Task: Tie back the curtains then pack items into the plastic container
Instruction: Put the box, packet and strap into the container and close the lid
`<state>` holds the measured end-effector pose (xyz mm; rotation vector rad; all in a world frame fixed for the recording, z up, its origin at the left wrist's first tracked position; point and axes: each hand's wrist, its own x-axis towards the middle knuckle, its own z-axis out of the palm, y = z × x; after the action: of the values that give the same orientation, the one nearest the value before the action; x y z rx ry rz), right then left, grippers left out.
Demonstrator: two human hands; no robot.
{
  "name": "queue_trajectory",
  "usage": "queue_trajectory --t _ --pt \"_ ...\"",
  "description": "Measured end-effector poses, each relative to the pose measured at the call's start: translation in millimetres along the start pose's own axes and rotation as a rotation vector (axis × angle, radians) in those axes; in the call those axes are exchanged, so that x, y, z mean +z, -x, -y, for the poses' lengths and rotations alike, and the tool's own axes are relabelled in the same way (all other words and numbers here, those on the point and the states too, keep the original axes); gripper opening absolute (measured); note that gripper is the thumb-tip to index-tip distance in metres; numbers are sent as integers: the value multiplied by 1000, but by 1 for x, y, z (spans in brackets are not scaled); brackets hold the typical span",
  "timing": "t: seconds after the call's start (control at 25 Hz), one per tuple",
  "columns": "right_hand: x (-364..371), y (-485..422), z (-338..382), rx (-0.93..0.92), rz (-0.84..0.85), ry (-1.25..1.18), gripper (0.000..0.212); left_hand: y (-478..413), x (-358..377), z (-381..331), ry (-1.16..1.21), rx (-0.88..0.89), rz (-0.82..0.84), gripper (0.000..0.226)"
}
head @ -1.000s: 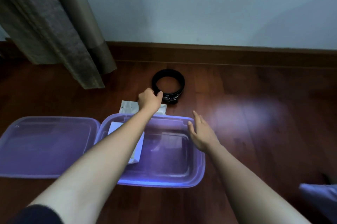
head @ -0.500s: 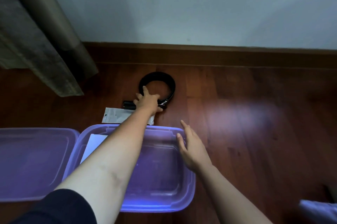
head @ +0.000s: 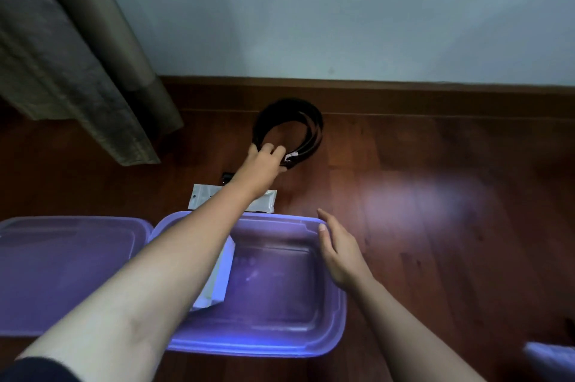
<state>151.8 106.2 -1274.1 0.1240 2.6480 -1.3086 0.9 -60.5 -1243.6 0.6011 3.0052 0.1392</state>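
A purple plastic container (head: 329, 332) stands open on the wooden floor in front of me, with a white packet (head: 217, 282) lying inside at its left. Beyond it a coiled black belt (head: 312, 129) is tilted up near the skirting board. My left hand (head: 264, 163) reaches over the container and grips the belt's near edge by the buckle. My right hand (head: 339, 251) hovers with straight fingers over the container's right rim, holding nothing. A white pouch (head: 202, 196) lies on the floor between container and belt, partly under my forearm.
The container's purple lid (head: 68, 269) lies flat to the left. Grey-brown curtains (head: 71, 48) hang down at the upper left, reaching the floor. A small dark object (head: 227, 176) lies by the pouch. A pale purple thing (head: 550, 360) shows at the bottom right corner.
My left hand moved from beside the belt onto it and closed round its near edge; the belt now tilts up off the floor. My right hand stayed over the container's rim.
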Motion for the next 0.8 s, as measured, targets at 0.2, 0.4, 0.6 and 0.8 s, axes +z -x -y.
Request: queue_trajectory --t 0.2,0.4,0.6,0.8 --pt "-1 3 4 35 -26 -159 41 92 -22 8 94 220 -320 28" --pt "1 -5 1 175 25 -425 51 215 -29 -6 104 252 -377 26" --pt "-2 -13 -7 240 168 -473 92 256 19 -12 -10 301 -94 48" --pt "-7 -4 13 178 138 -315 106 224 25 -21 -181 277 271 54"
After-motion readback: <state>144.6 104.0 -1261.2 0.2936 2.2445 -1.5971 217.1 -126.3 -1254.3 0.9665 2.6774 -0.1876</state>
